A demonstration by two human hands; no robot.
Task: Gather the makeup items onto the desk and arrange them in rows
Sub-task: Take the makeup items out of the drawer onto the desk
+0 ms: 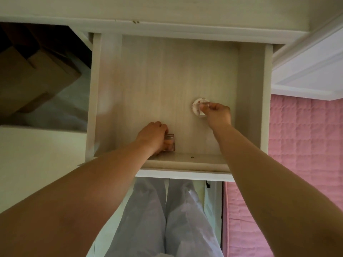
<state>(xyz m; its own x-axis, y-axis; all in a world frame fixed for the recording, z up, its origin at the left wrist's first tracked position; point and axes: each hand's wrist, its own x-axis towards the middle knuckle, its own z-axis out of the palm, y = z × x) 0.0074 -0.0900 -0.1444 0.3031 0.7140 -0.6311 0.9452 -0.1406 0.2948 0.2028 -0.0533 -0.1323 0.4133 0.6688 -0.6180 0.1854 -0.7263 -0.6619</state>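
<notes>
Both hands are reaching into the open drawer [250,101], left hand [153,135] curling round a clear box [169,145] near its front, right hand [218,113] pinching a round compact [196,106], which is looking likely to slip on lifting.

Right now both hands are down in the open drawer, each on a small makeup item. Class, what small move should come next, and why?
Probably lift both hands straight up out of the drawer. The left hand already holds the small square clear case near the front wall, and the right hand pinches the round white compact. No other items show on the drawer floor, so both can go to the desk.
</notes>
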